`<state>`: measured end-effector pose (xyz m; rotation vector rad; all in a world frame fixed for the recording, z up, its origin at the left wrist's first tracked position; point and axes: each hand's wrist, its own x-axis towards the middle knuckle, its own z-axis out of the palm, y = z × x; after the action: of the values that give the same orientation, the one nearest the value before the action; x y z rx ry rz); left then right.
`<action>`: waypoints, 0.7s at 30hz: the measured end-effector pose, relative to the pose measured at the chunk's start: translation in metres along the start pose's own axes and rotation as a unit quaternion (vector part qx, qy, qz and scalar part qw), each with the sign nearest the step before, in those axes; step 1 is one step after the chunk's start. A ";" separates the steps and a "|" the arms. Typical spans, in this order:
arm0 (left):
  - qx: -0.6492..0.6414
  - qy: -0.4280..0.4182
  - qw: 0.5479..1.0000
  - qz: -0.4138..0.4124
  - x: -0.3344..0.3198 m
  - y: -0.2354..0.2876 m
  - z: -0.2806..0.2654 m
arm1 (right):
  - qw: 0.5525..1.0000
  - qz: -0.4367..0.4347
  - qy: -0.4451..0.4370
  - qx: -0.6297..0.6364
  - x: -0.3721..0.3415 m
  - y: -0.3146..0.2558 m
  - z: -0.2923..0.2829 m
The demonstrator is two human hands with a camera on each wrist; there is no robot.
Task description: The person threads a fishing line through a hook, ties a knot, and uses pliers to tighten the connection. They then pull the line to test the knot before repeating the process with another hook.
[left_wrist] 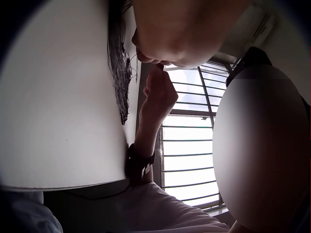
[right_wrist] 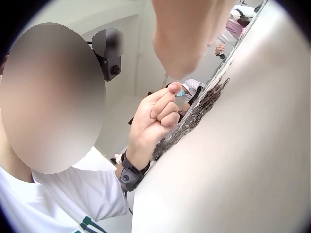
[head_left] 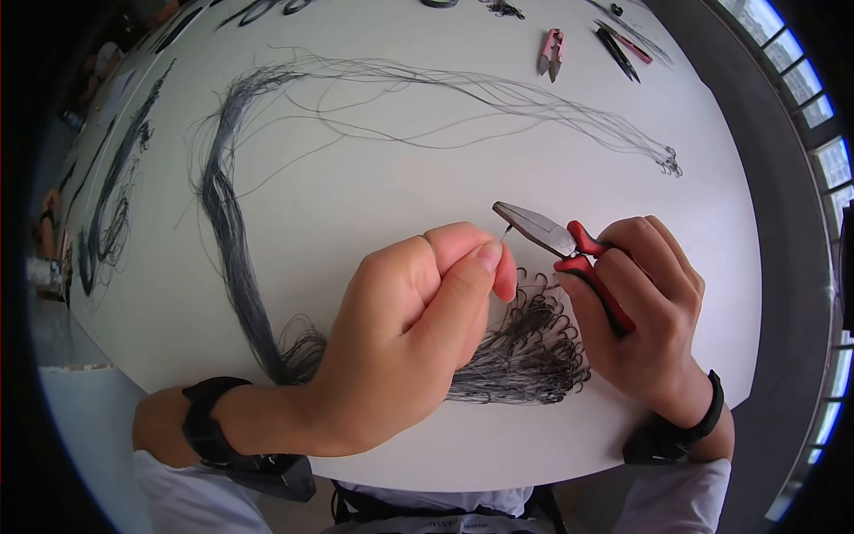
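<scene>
Between thumb and forefinger, my left hand [head_left: 400,325] pinches a fine fishing line with a small dark end [head_left: 507,232] that sticks out past the fingertips. My right hand [head_left: 648,307] grips red-and-black handled pliers [head_left: 541,230], whose grey nose points left, its tip just above that dark end. Whether the nose has hold of it, I cannot tell. Beneath both hands, a thick pile of dark fishing hooks [head_left: 538,356] on lines lies on the table, partly hidden by the left hand. In the left wrist view, the right hand [left_wrist: 158,94] appears beyond the left one.
A long bundle of dark line [head_left: 229,222] curves up the left of the white table [head_left: 374,187], its thin strands reaching hooks [head_left: 669,162] at right. Pink snips [head_left: 551,55] and black-handled snips [head_left: 617,53] lie at the back. More line [head_left: 116,187] lies far left.
</scene>
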<state>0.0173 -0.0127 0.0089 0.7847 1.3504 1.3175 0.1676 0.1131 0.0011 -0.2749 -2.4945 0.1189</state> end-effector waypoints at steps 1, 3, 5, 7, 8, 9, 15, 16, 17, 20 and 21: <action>-0.004 0.001 1.000 0.001 0.000 -0.001 0.000 | 1.000 -0.010 -0.001 -0.018 -0.001 0.000 0.000; -0.009 0.002 1.000 0.002 -0.001 0.000 -0.001 | 0.999 -0.012 0.007 -0.029 -0.001 -0.001 0.002; -0.006 -0.001 1.000 0.006 -0.001 0.002 0.000 | 0.999 -0.014 0.014 -0.039 -0.001 -0.002 0.001; -0.016 0.000 1.000 -0.001 -0.001 0.002 0.001 | 0.997 -0.027 0.020 -0.073 0.000 -0.003 0.000; -0.026 0.000 1.000 -0.009 -0.002 0.002 0.001 | 0.997 -0.027 0.021 -0.074 0.000 -0.003 0.000; -0.025 0.000 1.000 -0.008 -0.002 0.001 0.001 | 0.997 -0.023 0.015 -0.075 0.000 -0.004 -0.001; -0.031 -0.009 0.999 -0.013 0.000 0.001 0.000 | 1.000 -0.004 -0.001 -0.025 -0.001 0.002 -0.001; -0.034 -0.010 0.999 -0.024 0.000 0.001 -0.001 | 0.999 -0.007 -0.004 -0.033 0.000 0.001 -0.001; -0.036 -0.012 0.999 -0.036 0.000 0.001 -0.001 | 0.999 -0.009 -0.004 -0.045 0.000 0.000 -0.001; -0.038 -0.005 0.999 -0.035 -0.001 0.003 0.000 | 0.992 -0.040 -0.004 -0.116 0.002 -0.004 -0.006; -0.036 -0.005 0.999 -0.034 -0.001 0.004 0.001 | 0.991 -0.050 0.015 -0.122 0.002 -0.004 -0.005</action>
<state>0.0176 -0.0129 0.0127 0.6897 1.3031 1.3010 0.1682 0.1102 0.0071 -0.2481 -2.4876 -0.2319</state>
